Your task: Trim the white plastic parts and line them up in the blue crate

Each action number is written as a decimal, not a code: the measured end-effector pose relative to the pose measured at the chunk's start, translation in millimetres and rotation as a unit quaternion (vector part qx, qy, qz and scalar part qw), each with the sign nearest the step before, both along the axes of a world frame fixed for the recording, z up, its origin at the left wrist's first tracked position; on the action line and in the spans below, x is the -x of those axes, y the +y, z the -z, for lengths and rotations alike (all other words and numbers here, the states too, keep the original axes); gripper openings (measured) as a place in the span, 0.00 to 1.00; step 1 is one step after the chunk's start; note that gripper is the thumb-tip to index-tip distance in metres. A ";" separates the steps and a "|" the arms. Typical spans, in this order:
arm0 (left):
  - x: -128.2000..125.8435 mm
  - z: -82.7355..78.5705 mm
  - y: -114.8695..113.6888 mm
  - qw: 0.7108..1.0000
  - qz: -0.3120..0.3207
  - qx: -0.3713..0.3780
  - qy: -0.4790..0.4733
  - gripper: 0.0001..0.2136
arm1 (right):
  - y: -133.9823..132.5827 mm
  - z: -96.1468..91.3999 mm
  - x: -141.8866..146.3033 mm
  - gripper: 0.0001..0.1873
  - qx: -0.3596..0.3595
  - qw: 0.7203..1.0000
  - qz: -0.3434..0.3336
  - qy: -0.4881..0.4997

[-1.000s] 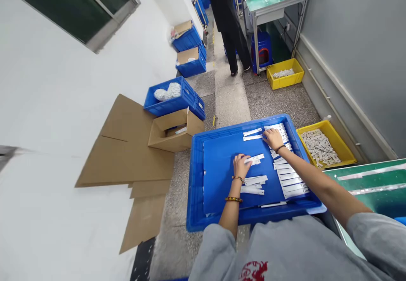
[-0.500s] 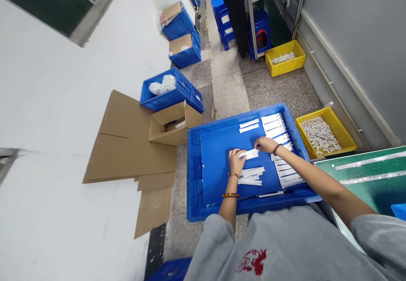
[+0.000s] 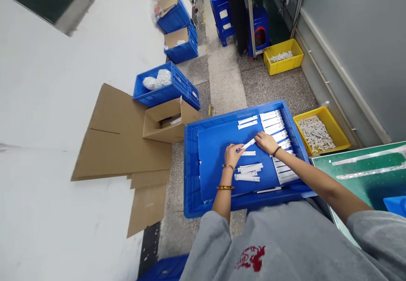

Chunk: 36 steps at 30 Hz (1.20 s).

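A big blue crate (image 3: pixel 191 171) with a flat blue sheet (image 3: pixel 218 145) inside stands on the floor in front of me. My left hand (image 3: pixel 233 155) and my right hand (image 3: pixel 265 141) both pinch one white strip (image 3: pixel 247 145), raised at a slant over the sheet. Another white strip (image 3: pixel 248 153) lies just below it. A small pile of strips (image 3: pixel 249 172) rests beside my left wrist. Along the crate's right side runs a row of white strips (image 3: pixel 276 135), and two more strips (image 3: pixel 247 122) lie at the far end.
A yellow bin of small white parts (image 3: pixel 317 134) sits right of the crate, a second yellow bin (image 3: pixel 283 56) farther back. Cardboard box (image 3: pixel 166 120) and flat cardboard (image 3: pixel 120 141) lie left. Blue crates (image 3: pixel 165 84) line the wall. A green table (image 3: pixel 361 171) is at right. A person's legs (image 3: pixel 236 10) stand ahead.
My right hand came from the row at the right over to my left hand, and the two now lift one strip together. The view dropped and the person ahead slid mostly out of frame.
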<state>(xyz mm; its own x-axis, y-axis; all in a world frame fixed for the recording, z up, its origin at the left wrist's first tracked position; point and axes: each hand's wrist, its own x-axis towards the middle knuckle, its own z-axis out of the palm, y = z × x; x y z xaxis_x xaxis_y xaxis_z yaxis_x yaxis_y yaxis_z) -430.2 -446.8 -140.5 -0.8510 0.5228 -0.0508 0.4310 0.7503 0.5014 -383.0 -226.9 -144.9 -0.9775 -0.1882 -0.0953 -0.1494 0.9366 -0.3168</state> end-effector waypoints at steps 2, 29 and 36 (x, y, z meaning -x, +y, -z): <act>4.1 -2.5 1.2 1.000 0.018 0.008 0.001 0.08 | 1.1 2.5 -1.9 0.11 -0.003 1.000 0.011 0.012; -2.6 -4.7 7.9 0.995 0.078 0.041 0.039 0.08 | 4.3 14.5 -10.3 0.10 0.098 0.988 0.105 0.054; 9.1 -3.0 14.8 0.997 0.057 0.045 0.035 0.07 | 5.0 5.8 -23.6 0.09 0.085 0.991 0.096 0.034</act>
